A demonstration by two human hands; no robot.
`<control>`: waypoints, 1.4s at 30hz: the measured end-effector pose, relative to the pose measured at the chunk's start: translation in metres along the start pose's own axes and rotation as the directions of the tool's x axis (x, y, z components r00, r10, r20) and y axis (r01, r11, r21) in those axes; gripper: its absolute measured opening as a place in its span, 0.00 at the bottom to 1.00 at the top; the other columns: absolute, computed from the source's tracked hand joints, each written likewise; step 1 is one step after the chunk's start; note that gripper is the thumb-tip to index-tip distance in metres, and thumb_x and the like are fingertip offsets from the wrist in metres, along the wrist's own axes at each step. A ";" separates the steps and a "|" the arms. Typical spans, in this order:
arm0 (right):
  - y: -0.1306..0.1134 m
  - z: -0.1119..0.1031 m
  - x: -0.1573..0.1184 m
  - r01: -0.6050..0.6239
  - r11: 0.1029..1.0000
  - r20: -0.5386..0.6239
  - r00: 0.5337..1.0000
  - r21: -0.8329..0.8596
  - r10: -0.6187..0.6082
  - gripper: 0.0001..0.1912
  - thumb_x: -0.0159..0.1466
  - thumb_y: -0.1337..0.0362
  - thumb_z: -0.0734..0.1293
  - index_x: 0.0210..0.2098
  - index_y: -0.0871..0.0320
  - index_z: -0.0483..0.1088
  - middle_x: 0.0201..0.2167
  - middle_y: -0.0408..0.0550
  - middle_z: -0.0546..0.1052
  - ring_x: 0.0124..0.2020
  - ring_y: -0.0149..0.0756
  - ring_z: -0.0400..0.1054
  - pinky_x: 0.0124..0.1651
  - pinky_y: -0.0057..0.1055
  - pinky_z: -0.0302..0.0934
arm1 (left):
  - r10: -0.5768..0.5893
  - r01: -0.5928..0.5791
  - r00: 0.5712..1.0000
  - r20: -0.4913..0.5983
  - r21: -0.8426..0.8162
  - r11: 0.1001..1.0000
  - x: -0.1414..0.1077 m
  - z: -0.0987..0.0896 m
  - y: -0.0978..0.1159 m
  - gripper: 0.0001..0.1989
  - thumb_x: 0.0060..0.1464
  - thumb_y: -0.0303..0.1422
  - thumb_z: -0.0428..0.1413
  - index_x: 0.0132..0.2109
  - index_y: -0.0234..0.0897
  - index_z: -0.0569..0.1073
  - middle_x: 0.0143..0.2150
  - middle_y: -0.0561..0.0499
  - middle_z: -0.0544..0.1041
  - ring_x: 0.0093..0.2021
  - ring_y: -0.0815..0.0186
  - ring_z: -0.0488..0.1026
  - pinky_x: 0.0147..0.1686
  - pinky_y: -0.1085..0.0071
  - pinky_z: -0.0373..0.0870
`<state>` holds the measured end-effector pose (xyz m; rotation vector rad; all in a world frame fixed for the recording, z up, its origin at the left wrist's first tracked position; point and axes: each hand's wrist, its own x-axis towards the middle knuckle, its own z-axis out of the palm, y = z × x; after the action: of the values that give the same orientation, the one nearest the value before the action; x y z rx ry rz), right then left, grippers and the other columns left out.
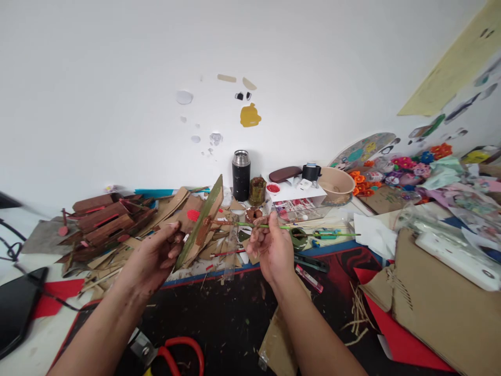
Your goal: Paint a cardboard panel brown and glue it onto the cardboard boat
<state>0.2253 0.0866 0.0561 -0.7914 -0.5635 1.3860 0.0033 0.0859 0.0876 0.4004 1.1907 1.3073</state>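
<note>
Between the fingers and thumb of my left hand (158, 256) stands a long, pointed piece of cardboard (217, 202), tilted upright. One strip of it is green, the rest is bare brown with a wet-looking dark brown patch. My right hand (274, 245), palm turned up, grips a thin paintbrush (230, 223) with a long green handle. Its brown-coated tip meets the cardboard at the brown patch. A brown-stained paint pot (254, 214) sits just behind the brush, partly hidden by my right fingers.
Dark red-brown painted cardboard models (104, 222) and scraps pile up at the left. A black flask (241, 180), a green-brown cup (257, 191) and a beige basin (336, 183) line the wall. Red-handled scissors (199, 352) lie in front, and a cardboard sheet (442, 303) at right.
</note>
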 end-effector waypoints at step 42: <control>0.010 0.002 -0.003 -0.096 0.995 0.011 0.995 -0.011 0.096 0.29 0.59 0.35 0.75 0.25 0.56 0.72 0.14 0.40 0.69 0.12 0.33 0.66 0.13 0.26 0.52 | -0.002 0.002 1.000 0.000 -0.026 1.000 -0.001 -0.003 0.002 0.08 0.51 0.27 0.65 0.31 0.36 0.72 0.23 0.58 0.67 0.13 0.78 0.57 0.07 0.86 0.47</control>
<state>0.2176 0.0840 0.0502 -0.8284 -0.5475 1.4778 -0.0001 0.0843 0.0879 0.3800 1.1730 1.3201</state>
